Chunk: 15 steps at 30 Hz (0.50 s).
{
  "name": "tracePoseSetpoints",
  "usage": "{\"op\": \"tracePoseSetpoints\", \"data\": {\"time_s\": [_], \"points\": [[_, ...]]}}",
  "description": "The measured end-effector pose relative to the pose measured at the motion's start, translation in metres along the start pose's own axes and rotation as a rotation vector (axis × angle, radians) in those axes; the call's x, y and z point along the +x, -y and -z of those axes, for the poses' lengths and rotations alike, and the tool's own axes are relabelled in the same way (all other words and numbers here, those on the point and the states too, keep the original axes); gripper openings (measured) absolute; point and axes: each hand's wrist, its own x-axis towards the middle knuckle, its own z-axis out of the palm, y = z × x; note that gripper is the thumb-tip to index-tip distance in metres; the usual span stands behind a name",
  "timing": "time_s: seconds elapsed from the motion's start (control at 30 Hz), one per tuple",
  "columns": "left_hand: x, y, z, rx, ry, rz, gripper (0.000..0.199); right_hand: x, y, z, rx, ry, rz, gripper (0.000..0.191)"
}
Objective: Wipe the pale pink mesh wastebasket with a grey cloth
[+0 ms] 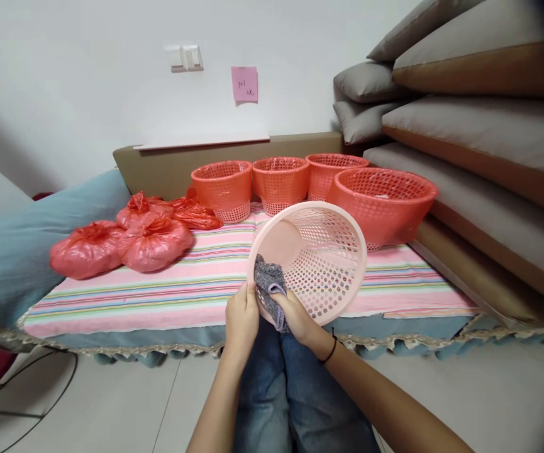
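A pale pink plastic basket (333,302) with a holed wall is tipped on its side, its mouth facing me, at the front edge of the striped cloth. My left hand (242,319) grips its rim at the lower left, thumb up against the edge. In my right hand (297,316) is a grey cloth (270,280) with a light purple edge, pressed against the inside of the basket near that same rim. The fingers of my right hand are partly hidden behind the cloth.
Several red baskets (222,182) lined with plastic stand behind. Tied red plastic bags (156,244) lie at the left on the striped cloth (158,302). Stacked grey and brown cushions (483,126) rise at the right. A pink note (244,84) is on the wall.
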Motion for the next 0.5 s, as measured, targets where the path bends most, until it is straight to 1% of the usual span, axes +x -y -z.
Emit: {"op": "tracePoseSetpoints", "data": {"time_s": [0.1,0.17,0.2,0.27,0.33,0.43,0.5], "points": [[0.002,0.003,0.001,-0.005,-0.03,0.016,0.043,-0.014,0.013,0.01,-0.024,0.05,-0.021,0.044],[0.004,0.006,0.003,-0.023,-0.055,0.021,0.042,-0.024,0.02,0.025,-0.166,0.154,0.023,0.046],[0.005,0.008,0.005,-0.037,-0.065,0.023,0.042,-0.029,0.023,0.034,-0.282,0.228,0.053,0.048],[0.009,0.012,0.008,-0.064,-0.071,0.038,0.043,-0.038,0.028,0.053,-0.592,0.378,0.101,0.052],[0.011,0.016,0.012,-0.089,-0.055,0.057,0.045,-0.046,0.034,0.071,-0.939,0.48,0.105,0.049],[0.012,0.017,0.014,-0.114,-0.02,0.037,0.047,-0.052,0.045,0.094,-1.351,0.494,0.045,0.031],[0.011,0.013,0.012,-0.123,0.005,0.004,0.047,-0.05,0.055,0.109,-1.521,0.454,0.026,0.025]]}}
